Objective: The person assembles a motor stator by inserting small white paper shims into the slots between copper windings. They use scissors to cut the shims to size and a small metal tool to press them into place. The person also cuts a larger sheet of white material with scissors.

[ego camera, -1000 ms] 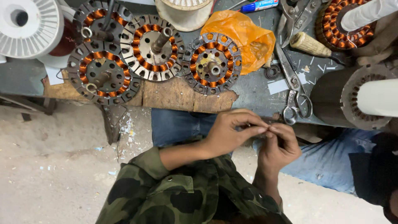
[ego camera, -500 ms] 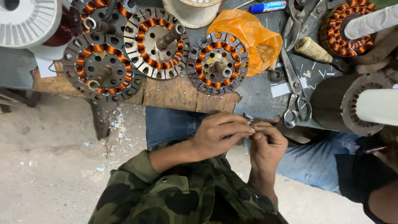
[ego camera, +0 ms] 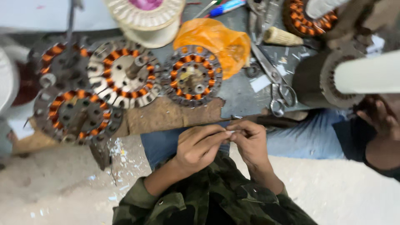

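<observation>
Past the copper-wound stators [ego camera: 125,79] on the bench, the left hand [ego camera: 199,146] and right hand [ego camera: 250,141] meet over the lap, fingertips of both pinching a tiny pale sliver [ego camera: 230,132], likely light, flimsy, best gripped at its ends.

**Copper, grey steel and a lot of dust**

So the stators [ego camera: 192,77] are dull grey stamped metal with shiny orange-copper wire coils packed round the middle, looks lacquered. The one on the left [ego camera: 77,114] is darker, a bit grimy. The scissors [ego camera: 277,85] are bare steel, worn matt rather than polished. Crinkly orange plastic bag [ego camera: 218,41] has that thin glossy look. The bench top [ego camera: 246,93] is grey and scuffed, with a rough, chipped brown wooden edge [ego camera: 166,116]. The spool [ego camera: 146,16] looks like smooth off-white plastic. Camo sleeve [ego camera: 179,204] is soft matt cloth, the jeans [ego camera: 308,139] faded denim. Floor's pale, gritty and dusty.
</observation>
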